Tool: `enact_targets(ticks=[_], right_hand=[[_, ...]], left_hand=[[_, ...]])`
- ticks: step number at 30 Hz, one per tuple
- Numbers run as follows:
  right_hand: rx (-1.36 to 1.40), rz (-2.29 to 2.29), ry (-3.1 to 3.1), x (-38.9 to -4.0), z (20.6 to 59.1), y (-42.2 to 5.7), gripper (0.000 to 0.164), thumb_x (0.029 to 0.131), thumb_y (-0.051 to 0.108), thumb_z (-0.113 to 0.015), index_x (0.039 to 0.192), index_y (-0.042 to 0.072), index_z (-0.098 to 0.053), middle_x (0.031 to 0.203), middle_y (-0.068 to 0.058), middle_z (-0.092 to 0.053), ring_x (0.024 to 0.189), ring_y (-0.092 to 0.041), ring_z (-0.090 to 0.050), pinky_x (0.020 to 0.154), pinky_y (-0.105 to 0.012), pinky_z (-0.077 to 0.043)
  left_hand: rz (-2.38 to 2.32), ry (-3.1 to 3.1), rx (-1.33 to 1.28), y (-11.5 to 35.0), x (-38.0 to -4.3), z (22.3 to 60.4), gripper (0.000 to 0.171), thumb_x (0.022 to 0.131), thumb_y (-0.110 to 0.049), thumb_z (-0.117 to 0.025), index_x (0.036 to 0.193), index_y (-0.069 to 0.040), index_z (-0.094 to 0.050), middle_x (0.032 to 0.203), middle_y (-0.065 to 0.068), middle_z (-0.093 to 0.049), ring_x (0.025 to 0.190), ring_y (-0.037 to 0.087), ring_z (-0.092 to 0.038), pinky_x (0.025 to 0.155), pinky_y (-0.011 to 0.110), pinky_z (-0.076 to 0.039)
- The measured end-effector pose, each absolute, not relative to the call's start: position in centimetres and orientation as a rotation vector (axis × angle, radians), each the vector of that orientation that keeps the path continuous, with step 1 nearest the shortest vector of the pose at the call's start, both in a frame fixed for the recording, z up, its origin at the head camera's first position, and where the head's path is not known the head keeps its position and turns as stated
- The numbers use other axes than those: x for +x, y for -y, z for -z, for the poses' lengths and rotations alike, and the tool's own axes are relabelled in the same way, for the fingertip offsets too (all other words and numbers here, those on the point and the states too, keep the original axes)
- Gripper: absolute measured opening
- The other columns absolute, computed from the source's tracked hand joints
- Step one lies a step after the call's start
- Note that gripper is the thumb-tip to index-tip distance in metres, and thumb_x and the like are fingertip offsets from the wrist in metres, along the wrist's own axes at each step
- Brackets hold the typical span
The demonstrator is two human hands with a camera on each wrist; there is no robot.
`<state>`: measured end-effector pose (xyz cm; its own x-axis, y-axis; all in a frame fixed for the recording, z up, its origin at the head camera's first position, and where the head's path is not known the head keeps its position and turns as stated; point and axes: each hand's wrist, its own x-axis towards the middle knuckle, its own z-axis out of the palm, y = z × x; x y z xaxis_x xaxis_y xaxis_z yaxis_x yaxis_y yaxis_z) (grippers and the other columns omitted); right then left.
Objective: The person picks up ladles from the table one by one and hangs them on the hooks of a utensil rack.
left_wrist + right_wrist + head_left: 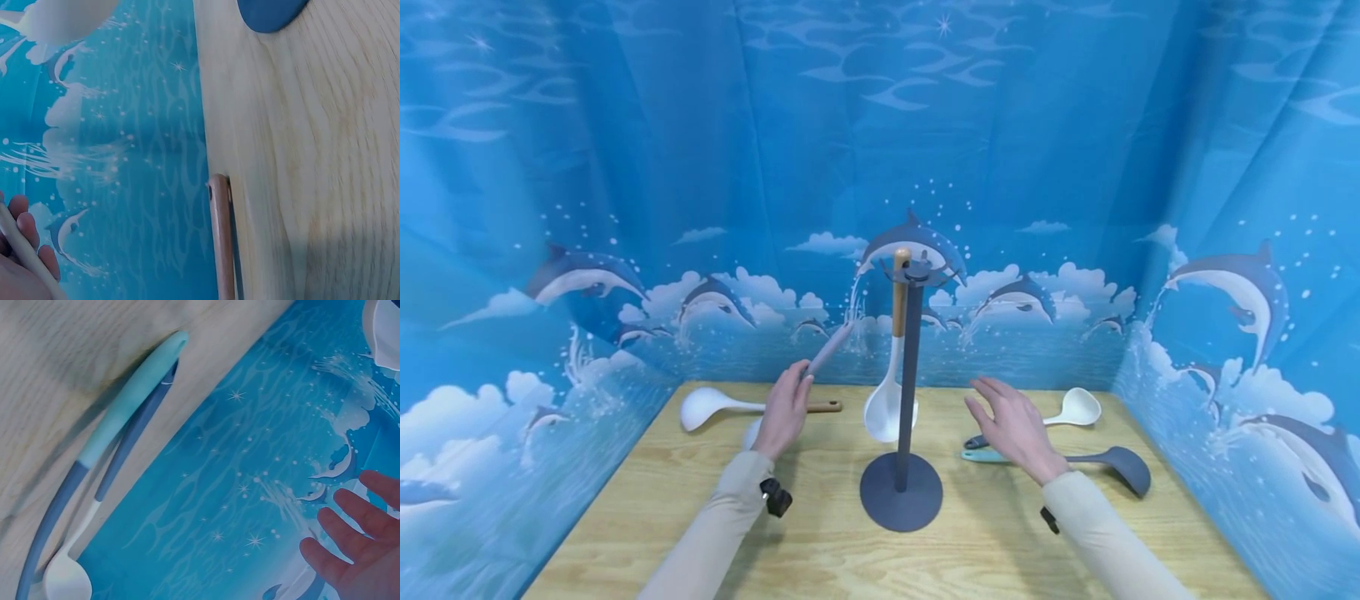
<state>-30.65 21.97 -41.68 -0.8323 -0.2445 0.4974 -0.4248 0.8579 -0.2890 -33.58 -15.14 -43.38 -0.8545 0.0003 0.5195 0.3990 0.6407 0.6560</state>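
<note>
On the light wood-grain counter (820, 554), the round, dark grey base (887, 504) carries a slim, dark grey stand (911, 375); a sideways knock at its top could tip it, since the pole is tall for that foot. To its right lies a dark grey ladle with a mint-green handle (1122, 471); the right hand (1015, 429) is above it, fingers spread and holding nothing, so a dropped wrist could push it into the neighbouring white ladle with a dark grey handle (1081, 407).

Left of the pole, the left hand (784, 412) has its fingers curled round a smooth, pale-handled utensil (829, 348), raised with its handle end angled towards the stand. A loose grip could let it twist, or drop it onto the white ladle with a brown wooden handle (703, 408) lying behind.

Farther back, a white ladle with a light wooden handle (900, 308) hangs from the hooks; hitting it could set it swinging or unhook it.
</note>
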Motion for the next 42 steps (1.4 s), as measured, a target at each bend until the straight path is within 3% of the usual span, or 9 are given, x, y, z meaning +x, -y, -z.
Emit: enact_targets(ticks=[19, 26, 32, 42], right_hand=[[0.491, -0.566, 2.522, -30.7, 39.9, -20.6, 0.044, 0.102, 0.042, -0.048, 0.135, 0.014, -0.060, 0.137, -0.012, -0.059, 0.122, -0.036, -0.057, 0.093, -0.056, -0.049], [0.501, -0.576, 2.520, -30.5, 39.4, -20.2, 0.045, 0.102, 0.041, -0.049, 0.136, 0.013, -0.059, 0.138, -0.013, -0.058, 0.124, -0.036, -0.056, 0.096, -0.056, -0.048], [0.518, -0.579, 2.499, -30.5, 38.1, -19.5, 0.047, 0.103, 0.046, -0.045, 0.137, 0.016, -0.059, 0.139, -0.012, -0.058, 0.124, -0.036, -0.056, 0.095, -0.056, -0.049], [0.520, -0.625, 2.397, -30.4, 36.0, -18.2, 0.042, 0.103, 0.042, -0.047, 0.133, 0.016, -0.062, 0.133, -0.011, -0.062, 0.121, -0.034, -0.059, 0.093, -0.056, -0.050]], left_hand=[[1.165, 2.290, -0.429, 13.2, -32.4, 41.5, 0.031, 0.105, -0.018, -0.047, 0.134, -0.010, -0.054, 0.105, 0.013, -0.061, 0.083, 0.023, -0.057, 0.072, 0.039, -0.048], [1.213, 2.256, -0.403, 12.8, -32.1, 41.1, 0.031, 0.105, -0.020, -0.047, 0.133, -0.010, -0.054, 0.099, 0.011, -0.059, 0.075, 0.021, -0.049, 0.067, 0.035, -0.042], [1.254, 2.188, -0.387, 12.4, -31.7, 40.3, 0.036, 0.106, -0.024, -0.044, 0.137, -0.008, -0.053, 0.105, 0.013, -0.061, 0.075, 0.019, -0.049, 0.066, 0.034, -0.043], [1.292, 2.133, -0.431, 11.6, -31.1, 39.1, 0.038, 0.106, -0.029, -0.042, 0.138, -0.013, -0.053, 0.088, 0.006, -0.053, 0.062, 0.017, -0.043, 0.055, 0.028, -0.039]])
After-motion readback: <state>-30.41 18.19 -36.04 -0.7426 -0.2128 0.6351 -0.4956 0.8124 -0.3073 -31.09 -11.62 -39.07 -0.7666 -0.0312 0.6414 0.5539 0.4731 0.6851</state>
